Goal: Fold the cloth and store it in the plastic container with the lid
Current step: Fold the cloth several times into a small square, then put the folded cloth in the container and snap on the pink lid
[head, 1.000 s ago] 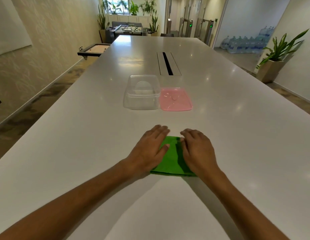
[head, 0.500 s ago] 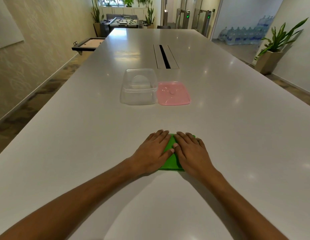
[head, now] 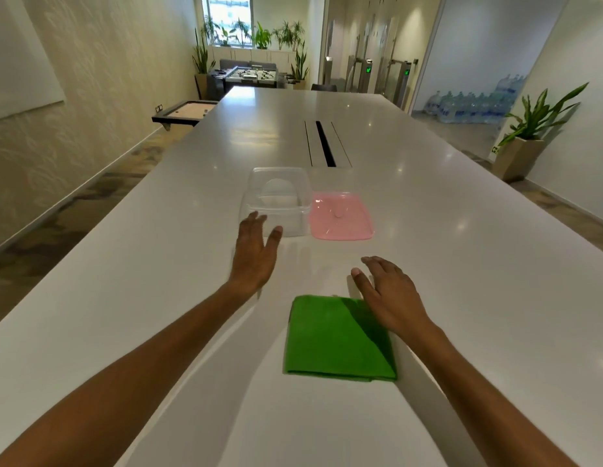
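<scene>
A green cloth (head: 330, 342), folded into a flat square, lies on the white table (head: 462, 281) in front of me. My left hand (head: 256, 254) is stretched forward, fingers spread, its fingertips reaching the near wall of the clear plastic container (head: 286, 203); it holds nothing. My right hand (head: 387, 294) hovers open over the cloth's far right corner, palm down and empty. The pink lid (head: 340, 217) lies flat on the table, right beside the container.
A cable slot (head: 325, 143) is set into the table beyond the container. The table's left edge drops to the floor. A potted plant (head: 526, 136) and water bottles (head: 475, 102) stand off to the right.
Both hands have lifted off the cloth. The left hand has moved forward to the container; the right has shifted forward and right. The cloth now lies uncovered.
</scene>
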